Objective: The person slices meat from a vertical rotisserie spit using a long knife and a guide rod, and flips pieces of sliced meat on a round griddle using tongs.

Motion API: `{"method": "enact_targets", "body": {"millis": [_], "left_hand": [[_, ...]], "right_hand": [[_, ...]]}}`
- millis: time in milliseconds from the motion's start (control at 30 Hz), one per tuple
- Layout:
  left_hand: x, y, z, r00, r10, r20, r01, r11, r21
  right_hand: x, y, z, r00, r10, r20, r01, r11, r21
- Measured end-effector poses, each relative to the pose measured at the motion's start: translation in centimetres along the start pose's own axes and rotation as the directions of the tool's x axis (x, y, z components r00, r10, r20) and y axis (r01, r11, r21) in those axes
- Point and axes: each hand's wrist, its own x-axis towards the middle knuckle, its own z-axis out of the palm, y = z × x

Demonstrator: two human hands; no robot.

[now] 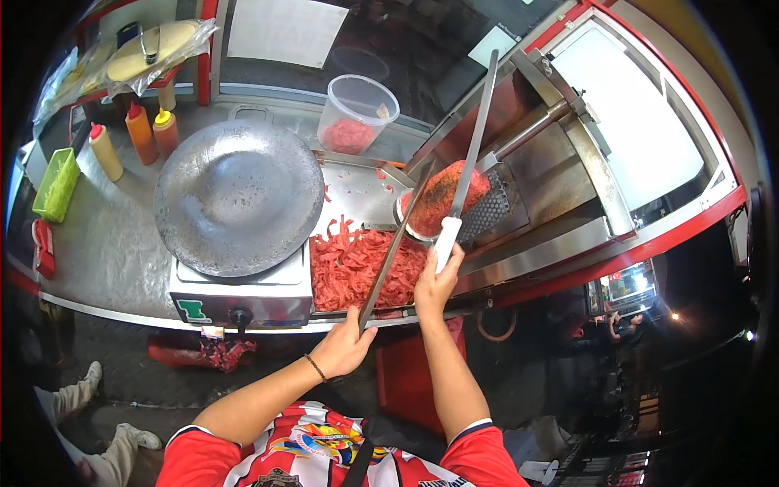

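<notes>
My right hand point(436, 282) is wrapped round the white handle of a long knife point(472, 154), whose narrow blade points up and away past the meat. My left hand point(344, 347) grips a long, narrow dark blade point(391, 264) near its lower end. Its handle is hidden in my fingers. The far part of this blade lies along the left side of a red block of meat point(430, 209) on a spit. I cannot tell whether it touches the meat. Below the blades, a heap of thin red meat strips point(349, 264) fills the metal tray by the counter's front edge.
A domed metal griddle point(239, 199) sits on a burner point(243, 296) to the left. Behind are a clear tub point(357, 114) with red meat, several sauce bottles point(140, 134) and a green container point(57, 185). The metal grill housing point(560, 235) stands right. Another person's legs point(114, 454) show lower left.
</notes>
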Motion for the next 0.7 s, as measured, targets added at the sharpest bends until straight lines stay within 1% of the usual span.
{"method": "enact_targets", "body": {"millis": [67, 100, 200, 233, 300, 333, 367, 400, 467, 500, 567, 633, 700], "left_hand": [[0.0, -0.4, 0.2, 0.999, 0.034, -0.028, -0.035, 0.999, -0.008], [0.1, -0.5, 0.3, 0.998, 0.054, -0.040, -0.054, 0.998, -0.010], [0.2, -0.6, 0.5, 0.997, 0.061, -0.037, -0.062, 0.998, -0.027], [0.2, -0.2, 0.2, 0.999, 0.031, -0.010, -0.031, 0.999, -0.016], [0.0, 0.8, -0.4, 0.998, -0.035, 0.045, 0.035, 0.999, 0.006], [0.1, 0.6, -0.3, 0.999, -0.013, 0.034, 0.013, 1.000, 0.006], [0.2, 0.3, -0.2, 1.000, 0.007, 0.023, -0.007, 1.000, 0.008], [0.2, 0.1, 0.1, 1.000, 0.026, 0.016, -0.026, 1.000, 0.009], [0.3, 0.2, 0.3, 1.000, 0.004, 0.024, -0.004, 1.000, 0.009], [0.4, 0.3, 0.2, 1.000, -0.005, 0.023, 0.004, 1.000, 0.007], [0.6, 0.4, 0.0, 1.000, 0.005, 0.020, -0.006, 1.000, 0.031], [0.6, 0.5, -0.1, 1.000, 0.010, 0.028, -0.011, 0.999, 0.033], [0.7, 0.3, 0.2, 1.000, 0.008, 0.030, -0.009, 0.999, 0.031]], "right_hand": [[2.3, -1.5, 0.0, 1.000, 0.011, -0.016, -0.011, 1.000, 0.012], [3.0, -1.2, -0.2, 0.979, 0.198, 0.047, -0.202, 0.973, 0.110], [1.5, -0.6, -0.5, 0.989, 0.143, 0.026, -0.144, 0.988, 0.050], [0.5, 0.2, -0.2, 0.998, -0.052, -0.028, 0.052, 0.999, 0.003], [-0.2, 0.5, -0.6, 0.984, 0.165, 0.073, -0.177, 0.959, 0.223], [-0.3, 0.2, -0.7, 0.954, 0.266, 0.139, -0.298, 0.899, 0.320], [0.6, 0.0, -0.5, 0.949, 0.277, 0.151, -0.313, 0.879, 0.360], [1.2, -0.1, -0.3, 0.951, 0.271, 0.146, -0.306, 0.889, 0.340], [1.8, -0.2, -0.2, 0.957, 0.256, 0.134, -0.286, 0.910, 0.300], [0.8, 0.4, -0.3, 0.947, 0.283, 0.154, -0.319, 0.888, 0.331], [-2.8, 1.6, -0.7, 0.954, 0.261, 0.144, -0.292, 0.916, 0.276], [-3.4, 1.5, -0.9, 0.958, 0.248, 0.146, -0.276, 0.935, 0.223], [-1.4, 1.2, -0.4, 0.946, 0.268, 0.184, -0.315, 0.897, 0.311]]}}
